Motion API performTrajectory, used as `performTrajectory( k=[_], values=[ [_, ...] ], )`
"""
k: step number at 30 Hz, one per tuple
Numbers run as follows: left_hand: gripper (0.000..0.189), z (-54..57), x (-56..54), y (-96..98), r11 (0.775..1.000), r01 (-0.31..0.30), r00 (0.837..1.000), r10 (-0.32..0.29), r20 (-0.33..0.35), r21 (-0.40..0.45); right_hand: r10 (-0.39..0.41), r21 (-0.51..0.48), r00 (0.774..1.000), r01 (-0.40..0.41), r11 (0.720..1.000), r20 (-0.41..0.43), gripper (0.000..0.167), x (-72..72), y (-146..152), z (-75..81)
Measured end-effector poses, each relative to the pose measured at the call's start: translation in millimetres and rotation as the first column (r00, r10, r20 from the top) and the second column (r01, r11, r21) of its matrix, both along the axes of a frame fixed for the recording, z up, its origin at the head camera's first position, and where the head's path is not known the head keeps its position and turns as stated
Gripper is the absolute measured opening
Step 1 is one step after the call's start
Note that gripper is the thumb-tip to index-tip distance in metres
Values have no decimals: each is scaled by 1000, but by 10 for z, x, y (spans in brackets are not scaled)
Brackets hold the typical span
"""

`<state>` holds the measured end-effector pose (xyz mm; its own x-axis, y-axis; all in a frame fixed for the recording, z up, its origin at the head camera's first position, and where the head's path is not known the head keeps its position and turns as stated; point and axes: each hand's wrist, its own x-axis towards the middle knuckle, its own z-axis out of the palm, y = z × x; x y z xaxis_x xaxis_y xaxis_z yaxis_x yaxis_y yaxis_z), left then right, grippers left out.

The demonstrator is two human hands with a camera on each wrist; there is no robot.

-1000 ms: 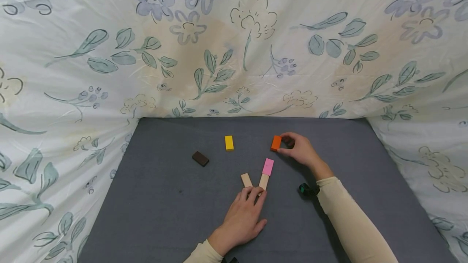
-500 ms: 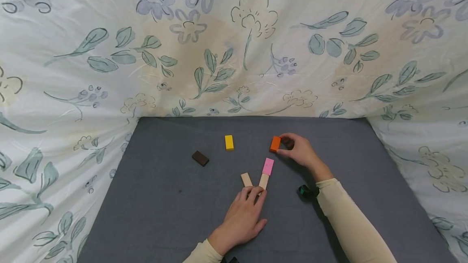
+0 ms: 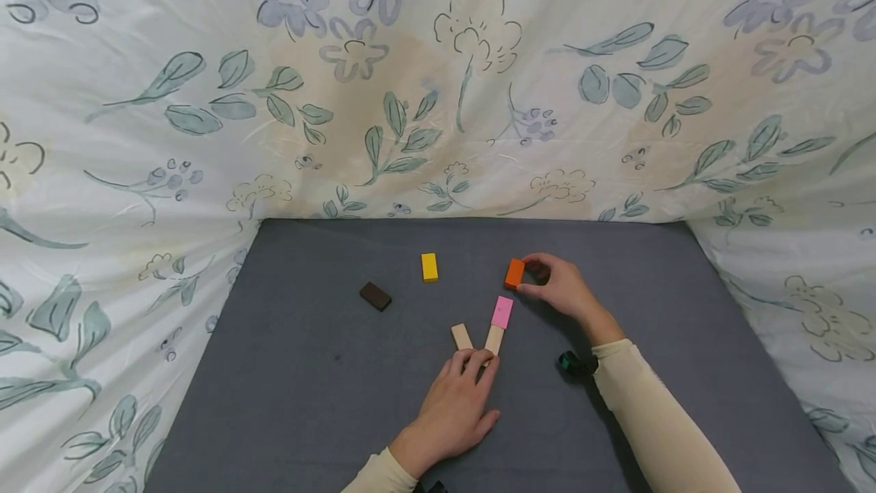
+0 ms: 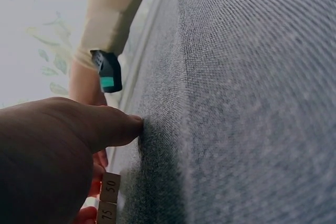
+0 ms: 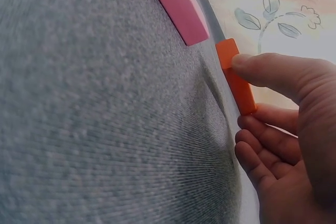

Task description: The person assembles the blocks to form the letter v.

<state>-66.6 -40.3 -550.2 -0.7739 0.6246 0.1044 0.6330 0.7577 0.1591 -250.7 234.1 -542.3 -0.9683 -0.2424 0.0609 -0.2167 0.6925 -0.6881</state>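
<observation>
My right hand (image 3: 561, 287) pinches an orange wooden block (image 3: 515, 273) between thumb and fingers; in the right wrist view the thumb presses on one side of it. Just below, a pink block (image 3: 502, 312) lies end to end with a plain wood block (image 3: 493, 338). A second plain block (image 3: 461, 336) slants away to the left, making a V with them. My left hand (image 3: 448, 409) lies with extended fingers, fingertips resting at the near ends of the plain blocks and hiding them. Block ends printed 50 (image 4: 110, 187) and 75 (image 4: 107, 214) show in the left wrist view.
A yellow block (image 3: 429, 267) stands farther back, left of the orange one. Left of it lies a dark brown block (image 3: 375, 296). Grey cloth (image 3: 287, 371) covers the table, with a flowered curtain (image 3: 411, 158) behind and at both sides.
My right hand has shifted the orange block slightly left and nearer to me, closer to the pink block. The left hand has stayed in place.
</observation>
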Motion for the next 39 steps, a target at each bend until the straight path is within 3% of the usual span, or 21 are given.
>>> performTrajectory(
  k=[39],
  values=[
    [77,-18,-11,4,1000,-9,1000,9,21,-19,10,6,1000,-10,1000,-15,55,173,-120,-9]
  ],
)
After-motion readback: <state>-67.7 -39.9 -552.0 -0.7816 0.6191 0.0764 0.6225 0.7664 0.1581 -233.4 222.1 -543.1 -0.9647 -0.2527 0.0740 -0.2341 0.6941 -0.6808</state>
